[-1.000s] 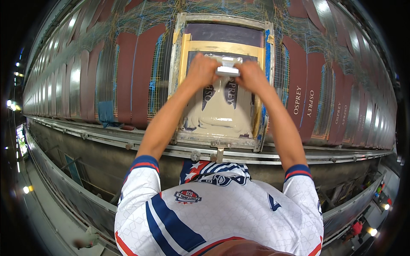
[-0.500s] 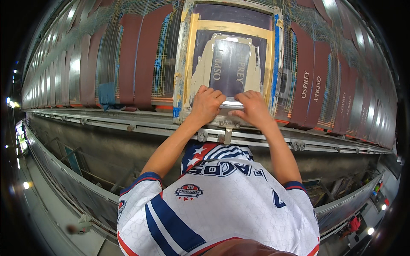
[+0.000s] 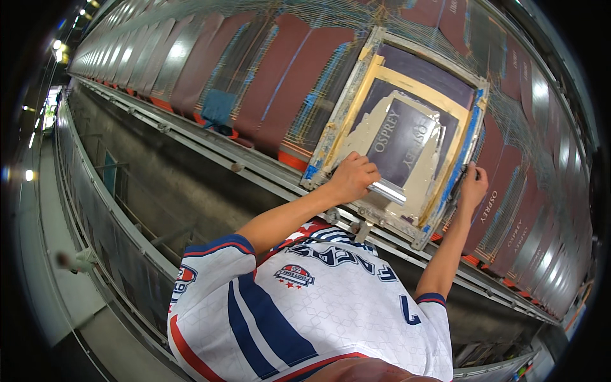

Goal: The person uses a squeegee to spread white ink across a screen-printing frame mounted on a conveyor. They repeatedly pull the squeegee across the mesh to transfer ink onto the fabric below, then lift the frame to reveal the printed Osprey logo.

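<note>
My left hand (image 3: 353, 178) grips a silver squeegee (image 3: 391, 192) resting in the lower part of a metal-framed printing screen (image 3: 341, 108). Cream ink (image 3: 425, 186) lies around a dark central area with reversed and upright pale lettering. Yellow and blue tape lines the frame. My right hand (image 3: 473, 186) has curled fingers at the right outer edge of the frame, over a dark fitting; what exactly it holds is partly hidden. Maroon pieces (image 3: 273, 83) with blue lines lie on the long bed on both sides of the screen.
A metal rail (image 3: 235, 167) runs along the near edge of the bed, above a recessed trough. A teal cloth (image 3: 218, 108) hangs near that edge, left of the screen. Another person (image 3: 77, 260) is at the lower left. Lights line the far left.
The squeegee came down from the screen's top to its near end. My right hand has left it for the frame's right side. The view has rotated, with the screen now farther right.
</note>
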The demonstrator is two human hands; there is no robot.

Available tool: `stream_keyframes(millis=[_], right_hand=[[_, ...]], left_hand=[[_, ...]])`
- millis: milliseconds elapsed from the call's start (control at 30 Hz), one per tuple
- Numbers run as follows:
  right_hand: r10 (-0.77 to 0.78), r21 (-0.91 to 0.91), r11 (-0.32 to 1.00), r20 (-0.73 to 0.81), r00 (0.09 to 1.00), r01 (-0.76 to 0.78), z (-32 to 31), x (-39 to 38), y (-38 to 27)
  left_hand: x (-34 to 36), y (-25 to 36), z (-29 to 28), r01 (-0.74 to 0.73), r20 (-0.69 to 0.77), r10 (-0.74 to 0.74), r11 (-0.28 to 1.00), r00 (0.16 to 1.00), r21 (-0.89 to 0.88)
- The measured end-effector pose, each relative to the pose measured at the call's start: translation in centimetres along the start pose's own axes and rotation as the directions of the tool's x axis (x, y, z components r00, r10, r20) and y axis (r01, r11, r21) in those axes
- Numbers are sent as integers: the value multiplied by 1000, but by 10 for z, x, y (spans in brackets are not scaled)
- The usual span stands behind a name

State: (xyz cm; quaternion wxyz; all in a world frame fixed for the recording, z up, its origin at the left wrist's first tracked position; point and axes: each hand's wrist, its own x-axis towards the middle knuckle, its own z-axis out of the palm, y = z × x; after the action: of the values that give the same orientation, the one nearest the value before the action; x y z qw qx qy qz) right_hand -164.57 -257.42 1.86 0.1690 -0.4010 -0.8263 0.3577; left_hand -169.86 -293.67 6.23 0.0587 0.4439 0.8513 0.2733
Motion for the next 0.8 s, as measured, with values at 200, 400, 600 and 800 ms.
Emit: stream_keyframes(millis=[200,400,600,800], right_hand=[[-88,157,983,-23,996,91,56,-37,-78],[20,286,958,-16,1000,-15,191,-118,-176],[58,270,961,18,998,-60,224,-143,-228],[-3,155,988,-1,1000,3,234,-145,-220]], left_hand=[[-29,-57,-71,17,-53,-13,998,999,67],[-86,-177,-178,22,1,-23,974,1000,227],[-109,-224,-209,13,16,-17,979,1000,201],[-101,-226,-198,34,84,-48,985,995,168]])
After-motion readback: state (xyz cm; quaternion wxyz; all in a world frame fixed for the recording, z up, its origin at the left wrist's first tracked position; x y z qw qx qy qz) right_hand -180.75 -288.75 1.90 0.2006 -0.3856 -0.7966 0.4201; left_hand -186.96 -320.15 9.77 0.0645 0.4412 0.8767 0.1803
